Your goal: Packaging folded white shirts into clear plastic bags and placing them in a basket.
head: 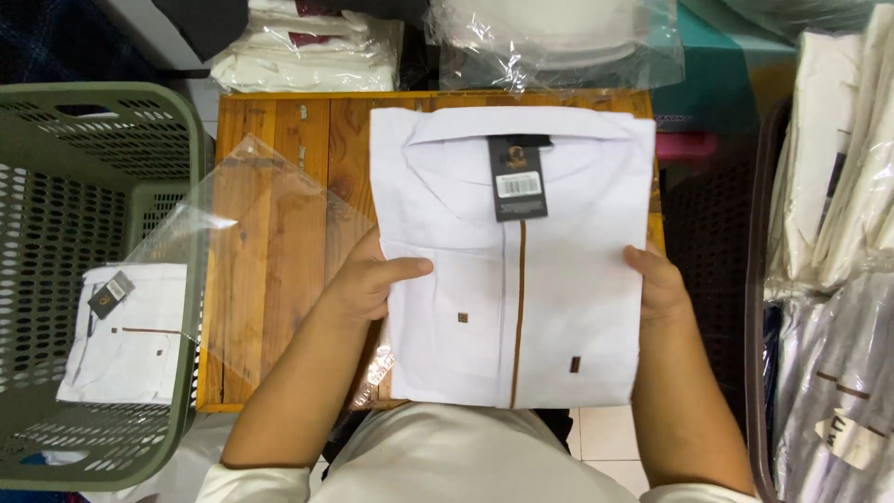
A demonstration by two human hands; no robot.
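Folded white shirt with a brown placket stripe and black hang tag (pixel 512 270) lies flat on the small wooden table (pixel 279 140). Left hand (pixel 368 279) grips its left edge, thumb on top, fingers beneath. Right hand (pixel 656 279) clasps the right edge likewise. The two-sided hold likely keeps the fold square. Long axis runs away from the person, collar at the far end, hem near. Clear plastic bag (pixel 251 242) lies left of it, overhanging the green plastic basket (pixel 102 121), which holds another folded white shirt (pixel 130 340).
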